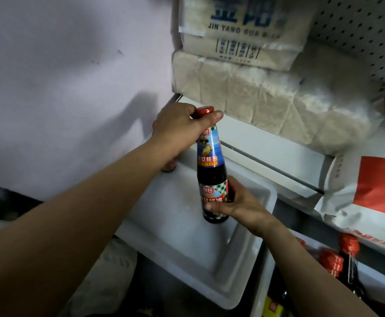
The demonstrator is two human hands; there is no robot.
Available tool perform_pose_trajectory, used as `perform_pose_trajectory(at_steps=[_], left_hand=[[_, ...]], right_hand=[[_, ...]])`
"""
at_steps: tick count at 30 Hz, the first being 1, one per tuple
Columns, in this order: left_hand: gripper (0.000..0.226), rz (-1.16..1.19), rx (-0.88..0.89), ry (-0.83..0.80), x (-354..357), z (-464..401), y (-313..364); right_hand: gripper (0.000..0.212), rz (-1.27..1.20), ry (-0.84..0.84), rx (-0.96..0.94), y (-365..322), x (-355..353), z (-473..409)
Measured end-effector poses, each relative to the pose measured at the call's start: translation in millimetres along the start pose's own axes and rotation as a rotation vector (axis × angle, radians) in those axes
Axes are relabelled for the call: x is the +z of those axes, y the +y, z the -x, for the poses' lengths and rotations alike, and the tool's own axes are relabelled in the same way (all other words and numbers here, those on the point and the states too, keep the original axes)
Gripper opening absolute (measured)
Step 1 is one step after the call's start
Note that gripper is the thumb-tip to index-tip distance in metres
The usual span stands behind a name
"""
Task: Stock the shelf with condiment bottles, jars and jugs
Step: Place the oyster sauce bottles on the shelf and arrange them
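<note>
A dark oyster sauce bottle [212,165] with a red cap and a blue and checked label stands upright above the white shelf [187,236]. My left hand [180,126] grips its neck just below the cap. My right hand [237,204] is curled round its lower body near the base. Whether the base touches the shelf I cannot tell. A second red-capped bottle [169,166] stands at the shelf's back left corner, mostly hidden behind my left wrist.
Stacked packs of dried noodles [267,94] fill the shelf above. White bags with red labels [369,191] lie to the right. Red-capped dark bottles [347,266] stand on the lower shelf at right. A pale wall [61,88] bounds the left side.
</note>
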State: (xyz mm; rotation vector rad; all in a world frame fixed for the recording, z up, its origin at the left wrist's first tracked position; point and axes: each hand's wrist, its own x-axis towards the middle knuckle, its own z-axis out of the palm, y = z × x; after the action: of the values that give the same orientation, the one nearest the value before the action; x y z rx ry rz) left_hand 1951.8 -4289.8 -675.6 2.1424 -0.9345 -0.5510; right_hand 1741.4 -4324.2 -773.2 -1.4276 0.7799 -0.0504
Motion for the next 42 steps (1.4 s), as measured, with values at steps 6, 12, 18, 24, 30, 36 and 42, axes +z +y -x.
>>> perform_pose_trajectory(at_steps=[6,12,18,24,30,36,42], left_hand=[[0.053,0.016,-0.047,0.023,-8.4,-4.8,17.1],[0.038,0.181,-0.028,-0.100,-14.7,-6.5,8.7],[0.024,0.414,-0.172,0.423,-23.3,6.1,-65.4],[0.047,0.475,-0.246,0.240,8.6,7.6,-121.2],[0.048,0.481,-0.144,0.036,15.9,-13.7,-134.0],[0.042,0.494,-0.138,0.029,17.9,-24.7,-140.9],[0.038,0.464,-0.189,0.001,-5.1,-6.5,-104.8]], right_hand=[[0.063,-0.034,-0.026,-0.026,-11.4,-3.2,6.7],[0.056,-0.132,0.038,-0.069,-2.8,5.6,2.8],[0.056,-0.303,0.121,-0.050,13.8,-1.2,3.1],[0.057,-0.346,0.170,-0.055,24.6,-7.7,-4.1],[0.053,-0.321,0.154,-0.040,29.1,-6.2,-12.6],[0.053,-0.324,0.145,-0.023,31.8,-1.0,-24.5],[0.056,-0.378,0.175,0.066,10.7,10.8,0.8]])
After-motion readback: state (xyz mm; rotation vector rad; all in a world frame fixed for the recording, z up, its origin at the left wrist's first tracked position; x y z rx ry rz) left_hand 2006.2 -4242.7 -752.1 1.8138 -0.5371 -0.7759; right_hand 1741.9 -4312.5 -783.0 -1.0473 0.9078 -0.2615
